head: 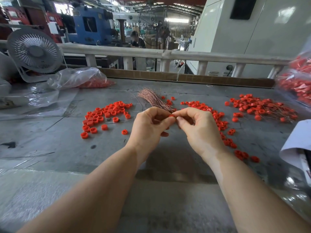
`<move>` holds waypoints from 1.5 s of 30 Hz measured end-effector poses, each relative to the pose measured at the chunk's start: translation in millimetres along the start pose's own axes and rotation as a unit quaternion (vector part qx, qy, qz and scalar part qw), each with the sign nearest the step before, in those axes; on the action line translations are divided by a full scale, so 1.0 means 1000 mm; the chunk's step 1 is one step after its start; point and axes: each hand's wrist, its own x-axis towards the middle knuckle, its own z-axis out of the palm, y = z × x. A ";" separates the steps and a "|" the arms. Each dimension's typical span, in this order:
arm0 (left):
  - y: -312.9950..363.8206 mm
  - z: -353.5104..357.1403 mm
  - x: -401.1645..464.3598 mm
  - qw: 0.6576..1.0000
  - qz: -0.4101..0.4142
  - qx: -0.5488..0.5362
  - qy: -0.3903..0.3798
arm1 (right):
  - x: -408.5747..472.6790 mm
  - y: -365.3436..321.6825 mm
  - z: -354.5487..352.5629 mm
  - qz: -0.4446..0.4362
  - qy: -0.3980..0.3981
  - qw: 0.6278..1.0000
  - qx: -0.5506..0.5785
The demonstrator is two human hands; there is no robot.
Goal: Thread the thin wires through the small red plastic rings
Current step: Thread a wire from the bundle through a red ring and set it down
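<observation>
Red ring pinched between fingers

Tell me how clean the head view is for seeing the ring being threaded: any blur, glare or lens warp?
Head view: centre is sharp, the red ring pinched between left hand and right hand reads clearly; the wire there is too thin to see. Edges bow from the wide-angle lens, the railing curves. Glare on the plastic bag; background windows are blown out.
</observation>
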 end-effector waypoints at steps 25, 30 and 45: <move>0.003 -0.003 -0.002 0.993 -0.063 -0.090 -0.035 | -0.001 -0.006 -0.003 -0.046 0.026 0.999 -0.006; 0.003 -0.002 0.000 0.983 -0.090 -0.151 -0.044 | -0.002 -0.005 -0.002 -0.072 0.025 0.996 -0.039; 0.000 -0.005 0.001 0.984 -0.110 -0.133 -0.033 | -0.003 -0.006 -0.001 -0.027 0.006 0.999 -0.018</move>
